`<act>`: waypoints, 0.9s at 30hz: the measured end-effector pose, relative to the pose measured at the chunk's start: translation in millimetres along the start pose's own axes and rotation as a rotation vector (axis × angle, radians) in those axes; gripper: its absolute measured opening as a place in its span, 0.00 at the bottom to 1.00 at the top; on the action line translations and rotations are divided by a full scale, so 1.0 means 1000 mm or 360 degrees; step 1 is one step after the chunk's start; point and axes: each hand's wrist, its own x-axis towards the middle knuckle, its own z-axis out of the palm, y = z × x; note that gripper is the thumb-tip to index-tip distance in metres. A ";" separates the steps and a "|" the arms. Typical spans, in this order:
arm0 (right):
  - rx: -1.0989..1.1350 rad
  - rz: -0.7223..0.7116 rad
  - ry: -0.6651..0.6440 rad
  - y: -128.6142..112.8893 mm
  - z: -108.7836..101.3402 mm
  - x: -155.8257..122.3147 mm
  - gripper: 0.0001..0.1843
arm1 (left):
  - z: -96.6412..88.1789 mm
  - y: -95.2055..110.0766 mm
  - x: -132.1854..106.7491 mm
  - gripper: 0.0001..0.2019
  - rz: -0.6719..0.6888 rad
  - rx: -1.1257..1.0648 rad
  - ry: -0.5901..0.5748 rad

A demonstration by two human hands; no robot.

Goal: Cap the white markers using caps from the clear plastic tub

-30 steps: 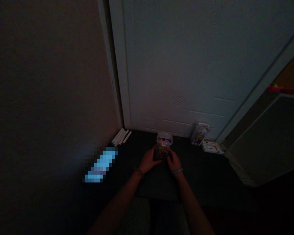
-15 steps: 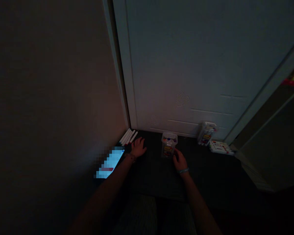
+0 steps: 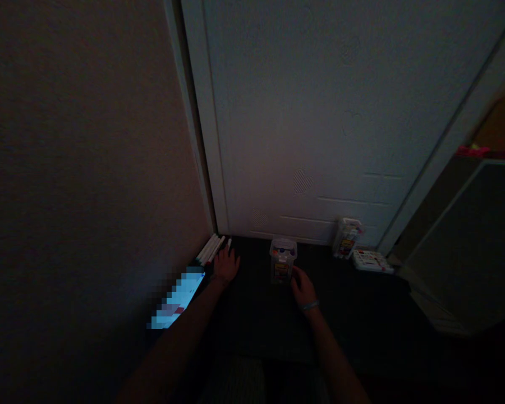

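The person's left hand (image 3: 226, 265) is hovering over or resting on the table (image 3: 252, 314), fingers spread, beside a row of white markers (image 3: 210, 250); a lone marker (image 3: 229, 243) is showing just beyond its fingertips. The right hand (image 3: 303, 287) is curving against the near right side of a clear tub (image 3: 281, 270), which is standing upright between the hands with coloured tips inside. The step in hand seems to be reaching for a loose marker while the tub is being steadied; lifting one would be calling for the left fingers to narrow around a single barrel. Whether those fingers are touching it is not possible to tell, and neither is how firmly the right hand is gripping. Left of the left hand, pixelation is masking a lit screen (image 3: 179, 297); dimness is blurring the tub's label and contents.
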 end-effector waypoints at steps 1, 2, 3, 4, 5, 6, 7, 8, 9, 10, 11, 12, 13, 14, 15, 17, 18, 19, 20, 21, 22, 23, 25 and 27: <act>-0.0007 0.0003 0.0006 0.000 0.000 0.000 0.21 | -0.001 0.001 0.000 0.20 0.0023 -0.0079 -0.0011; -0.0016 0.0005 0.0011 0.000 0.000 0.000 0.21 | -0.001 0.003 0.001 0.19 0.0048 -0.0156 -0.0023; -0.0025 0.0008 0.0015 0.000 0.000 0.000 0.20 | -0.001 0.004 0.002 0.18 0.0071 -0.0221 -0.0034; -0.0031 0.0012 0.0018 0.000 0.000 0.001 0.20 | -0.001 0.005 0.003 0.18 0.0093 -0.0271 -0.0042; -0.0033 0.0017 0.0020 0.000 0.001 0.001 0.20 | -0.001 0.006 0.004 0.18 0.0110 -0.0307 -0.0046; -0.0031 0.0021 0.0022 0.000 0.001 0.001 0.20 | -0.001 0.007 0.006 0.18 0.0119 -0.0338 -0.0046; -0.0025 0.0023 0.0023 0.000 0.001 0.001 0.20 | -0.001 0.008 0.006 0.18 0.0121 -0.0377 -0.0041; -0.0016 0.0024 0.0023 0.000 0.001 0.002 0.20 | -0.001 0.008 0.007 0.18 0.0117 -0.0420 -0.0034; -0.0007 0.0023 0.0025 0.000 0.001 0.002 0.20 | -0.001 0.009 0.008 0.18 0.0109 -0.0466 -0.0022; -0.0001 0.0021 0.0023 0.000 0.002 0.002 0.20 | -0.001 0.009 0.008 0.17 0.0098 -0.0517 -0.0009; 0.0002 0.0017 0.0021 0.000 0.002 0.002 0.20 | -0.002 0.009 0.008 0.16 0.0087 -0.0572 0.0008; 0.0003 0.0012 0.0021 0.000 0.002 0.002 0.20 | -0.003 0.008 0.007 0.15 0.0073 -0.0633 0.0030; 0.0001 0.0006 0.0023 0.000 0.002 0.002 0.20 | -0.005 0.008 0.007 0.15 0.0051 -0.0697 0.0058; -0.0003 -0.0001 0.0028 0.000 0.002 0.002 0.19 | -0.007 0.008 0.005 0.15 0.0022 -0.0757 0.0091; -0.0009 -0.0010 0.0037 0.000 0.001 0.002 0.19 | -0.009 0.008 0.003 0.15 -0.0010 -0.0799 0.0123; -0.0016 -0.0029 0.0060 -0.001 0.001 0.002 0.19 | -0.016 0.009 -0.003 0.17 -0.0125 -0.0965 0.0252; -0.0017 -0.0036 0.0074 -0.002 0.000 0.002 0.19 | -0.020 0.010 -0.008 0.18 -0.0199 -0.1097 0.0340; -0.0014 -0.0038 0.0095 -0.003 -0.001 0.003 0.19 | -0.025 0.012 -0.013 0.18 -0.0304 -0.1329 0.0469; -0.0007 -0.0035 0.0132 -0.004 -0.002 0.003 0.18 | -0.032 0.014 -0.019 0.19 -0.0404 -0.1589 0.0593; 0.0003 -0.0024 0.0180 -0.005 -0.003 0.004 0.18 | -0.038 0.018 -0.026 0.19 -0.0481 -0.1799 0.0674; 0.0014 -0.0004 0.0242 -0.006 -0.004 0.004 0.18 | -0.046 0.022 -0.034 0.19 -0.0529 -0.1933 0.0719; 0.0027 0.0022 0.0318 -0.008 -0.006 0.005 0.18 | -0.054 0.027 -0.042 0.18 -0.0533 -0.2013 0.0718; 0.0063 0.0076 0.0473 -0.013 -0.011 0.005 0.18 | -0.070 0.039 -0.056 0.18 -0.0548 -0.2077 0.0665; 0.0136 0.0107 0.0580 -0.020 -0.016 0.002 0.19 | -0.083 0.055 -0.069 0.20 -0.0512 -0.2146 0.0544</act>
